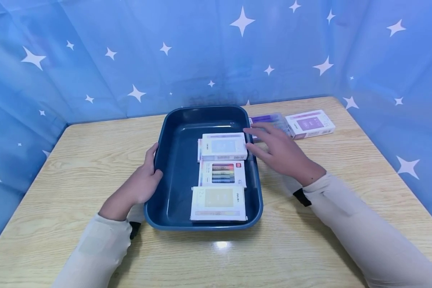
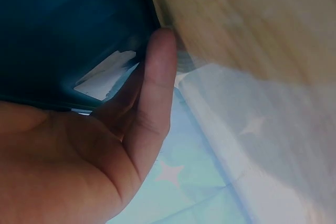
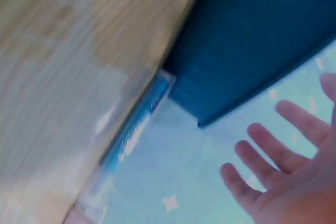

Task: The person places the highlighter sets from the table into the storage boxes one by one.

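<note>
Printed labels face up on white boxes inside a dark blue tray [image 1: 178,168]: the front box [image 1: 218,204] carries a pale yellow panel, what looks like "12" and a brand name too small to read surely; the middle box [image 1: 222,174] bears a red logo, also unreadable, above a cut-out window of coloured sticks. The far box [image 1: 224,147], with a pale panel, sits on another white box [image 1: 199,150] whose edge shows at left. The smooth, glossy tray has rounded corners and rests on a wood-grain table [image 1: 79,168]. The left hand [image 1: 140,182] grips its left rim, thumb over the edge; the right hand [image 1: 282,151], fingers spread, is by the right rim near the far box, though contact cannot be told. Beyond that hand lie a clear pack [image 1: 268,124] with purple contents and a purple-panelled box [image 1: 310,124]. Behind hangs a blue, star-printed curtain [image 1: 201,44].
</note>
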Tool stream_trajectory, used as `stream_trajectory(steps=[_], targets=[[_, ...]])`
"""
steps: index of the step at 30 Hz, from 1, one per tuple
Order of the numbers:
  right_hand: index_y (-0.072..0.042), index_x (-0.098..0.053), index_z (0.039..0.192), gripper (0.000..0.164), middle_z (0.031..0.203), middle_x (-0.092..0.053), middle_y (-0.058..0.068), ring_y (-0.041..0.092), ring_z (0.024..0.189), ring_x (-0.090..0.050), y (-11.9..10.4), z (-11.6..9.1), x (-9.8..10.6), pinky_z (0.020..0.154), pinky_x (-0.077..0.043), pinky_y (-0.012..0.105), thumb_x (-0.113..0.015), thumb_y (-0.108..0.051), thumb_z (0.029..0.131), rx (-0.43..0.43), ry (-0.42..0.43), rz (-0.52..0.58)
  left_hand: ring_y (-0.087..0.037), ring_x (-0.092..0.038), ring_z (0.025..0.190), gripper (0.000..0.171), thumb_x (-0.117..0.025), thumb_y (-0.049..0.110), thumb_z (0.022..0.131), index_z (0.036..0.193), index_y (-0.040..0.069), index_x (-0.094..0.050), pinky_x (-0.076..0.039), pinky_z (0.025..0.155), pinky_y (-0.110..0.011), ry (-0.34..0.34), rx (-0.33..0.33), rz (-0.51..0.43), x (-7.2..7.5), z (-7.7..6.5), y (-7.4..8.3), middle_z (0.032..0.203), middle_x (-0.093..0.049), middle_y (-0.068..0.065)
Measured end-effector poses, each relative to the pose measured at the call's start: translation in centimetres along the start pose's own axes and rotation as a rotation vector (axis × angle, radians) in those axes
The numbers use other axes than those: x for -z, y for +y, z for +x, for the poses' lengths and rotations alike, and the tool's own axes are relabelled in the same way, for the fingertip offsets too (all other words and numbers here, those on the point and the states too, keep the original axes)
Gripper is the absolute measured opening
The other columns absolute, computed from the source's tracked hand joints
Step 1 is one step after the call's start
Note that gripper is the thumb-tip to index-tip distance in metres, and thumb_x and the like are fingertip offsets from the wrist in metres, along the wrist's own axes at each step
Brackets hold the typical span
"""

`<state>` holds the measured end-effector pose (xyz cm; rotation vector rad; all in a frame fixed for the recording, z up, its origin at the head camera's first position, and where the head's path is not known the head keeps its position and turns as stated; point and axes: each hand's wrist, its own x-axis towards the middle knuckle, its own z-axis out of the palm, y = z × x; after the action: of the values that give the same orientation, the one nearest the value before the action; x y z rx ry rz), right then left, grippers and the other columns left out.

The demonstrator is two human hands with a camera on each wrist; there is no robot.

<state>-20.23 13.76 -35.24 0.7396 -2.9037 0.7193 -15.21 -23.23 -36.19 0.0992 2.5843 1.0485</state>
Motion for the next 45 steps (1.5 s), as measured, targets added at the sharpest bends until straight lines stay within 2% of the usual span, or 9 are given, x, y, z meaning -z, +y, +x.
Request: stream_trajectory(steps=[4,9,15,22,30,35,39,45], targets=[[-0.020,-0.051,0.148,0.052,0.155,-0.042,0.013,0.038,0.146,-0.034,0.9,-0.8,0.8,0.114,-0.030,0.064,-0.054,-0.043,0.101,-0.001,0.038,-0.030,-0.035,-0.071,0.095,0.073,-0.027,0.016,0.103,0.159,0.028,0.018,-0.061,0.071,-0.045,0.000,0.007,-0.007,-0.1,0.0,-0.1,0.144,-0.042,-0.039],[-0.013,-0.053,0.146,0.051,0.152,-0.044,0.018,0.041,0.145,-0.035,1.9,-0.9,1.2,0.114,-0.029,0.064,-0.058,-0.035,0.100,0.004,0.086,-0.077,-0.036,-0.071,0.097,0.073,-0.027,0.016,0.103,0.158,0.029,0.019,-0.061,0.071,-0.046,-0.001,0.002,-0.014,0.0,-0.1,-0.2,0.145,-0.041,-0.038],[-0.008,-0.049,0.148,0.053,0.152,-0.044,0.021,0.043,0.141,-0.038,3.3,-0.8,1.6,0.113,-0.031,0.064,-0.059,-0.026,0.099,-0.076,0.084,-0.132,-0.035,-0.072,0.094,0.073,-0.027,0.015,0.103,0.158,0.028,0.020,-0.062,0.069,-0.044,-0.005,-0.004,-0.017,-0.1,0.0,-0.1,0.143,-0.042,-0.039],[-0.011,-0.038,0.155,0.059,0.147,-0.045,0.029,0.048,0.137,-0.040,5.0,-0.9,2.2,0.112,-0.032,0.065,-0.055,-0.023,0.100,-0.163,0.019,-0.139,-0.036,-0.071,0.097,0.073,-0.026,0.016,0.103,0.158,0.028,0.020,-0.062,0.070,-0.045,-0.012,0.002,-0.010,-0.1,0.1,-0.1,0.148,-0.038,-0.038],[0.006,-0.029,0.154,0.063,0.151,-0.036,0.035,0.052,0.136,-0.039,7.2,-1.1,2.9,0.110,-0.034,0.065,-0.050,-0.021,0.101,-0.266,-0.122,-0.148,-0.037,-0.071,0.097,0.073,-0.026,0.016,0.103,0.158,0.028,0.020,-0.062,0.068,-0.045,-0.007,-0.011,-0.014,-0.1,0.0,-0.2,0.148,-0.037,-0.038],[0.010,-0.026,0.153,0.066,0.155,-0.028,0.035,0.051,0.142,-0.030,8.2,-1.0,3.2,0.114,-0.027,0.066,-0.050,-0.023,0.102,-0.300,-0.217,-0.134,-0.040,-0.070,0.101,0.073,-0.026,0.015,0.103,0.158,0.027,0.020,-0.061,0.071,-0.046,-0.009,-0.007,-0.008,0.0,-0.2,-0.1,0.150,-0.035,-0.039],[0.011,-0.029,0.152,0.065,0.156,-0.027,0.035,0.051,0.146,-0.022,8.8,-1.0,3.3,0.116,-0.022,0.066,-0.050,-0.024,0.102,-0.301,-0.248,-0.146,-0.042,-0.069,0.102,0.073,-0.026,0.015,0.103,0.158,0.026,0.020,-0.061,0.071,-0.047,-0.008,-0.012,-0.013,0.0,-0.2,-0.1,0.150,-0.034,-0.038],[0.010,-0.048,0.140,0.052,0.151,-0.035,0.036,0.052,0.141,-0.030,9.1,-1.1,3.3,0.112,-0.030,0.067,-0.056,-0.021,0.100,-0.270,-0.249,-0.191,-0.042,-0.069,0.103,0.073,-0.026,0.015,0.103,0.158,0.026,0.020,-0.061,0.072,-0.048,-0.008,-0.020,-0.014,-0.1,-0.2,-0.1,0.150,-0.035,-0.038]])
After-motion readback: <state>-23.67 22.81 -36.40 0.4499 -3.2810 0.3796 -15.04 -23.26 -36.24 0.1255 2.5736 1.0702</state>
